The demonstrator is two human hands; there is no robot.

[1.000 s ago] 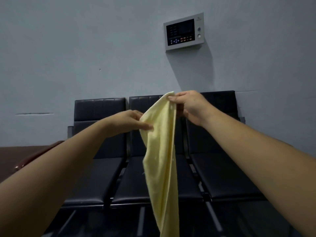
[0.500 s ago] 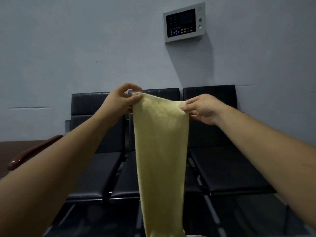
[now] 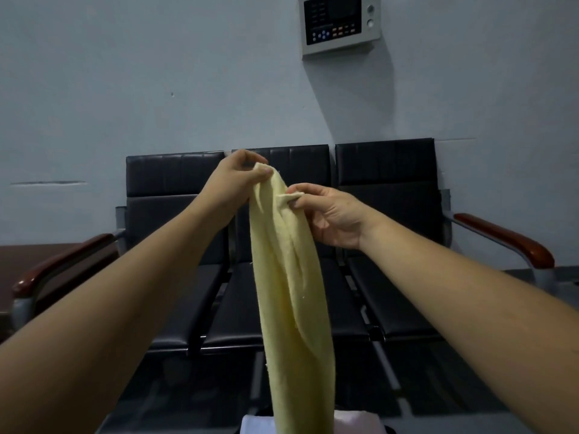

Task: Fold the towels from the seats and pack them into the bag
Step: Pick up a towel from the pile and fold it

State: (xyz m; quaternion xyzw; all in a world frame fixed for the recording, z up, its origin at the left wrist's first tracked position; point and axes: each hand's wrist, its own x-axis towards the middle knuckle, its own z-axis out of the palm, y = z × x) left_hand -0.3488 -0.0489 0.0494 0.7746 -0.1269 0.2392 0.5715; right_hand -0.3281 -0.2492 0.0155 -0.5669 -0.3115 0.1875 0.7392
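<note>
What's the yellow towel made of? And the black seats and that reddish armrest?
The yellow towel looks like soft terry cloth: matte, fuzzy, hanging in limp folds. The black seats seem padded leather or vinyl: stitched panels, faint sheen. The reddish armrest looks like varnished wood, glossy with highlights, though it could be coated plastic.

Three black padded seats (image 3: 391, 302) stand joined in a row against the grey wall (image 3: 156, 89). A reddish-brown left armrest (image 3: 62, 261) and right armrest (image 3: 507, 236) close the row's ends. Below the middle seat's front edge lies a pale bundle (image 3: 357, 422), too cropped to identify.
</note>
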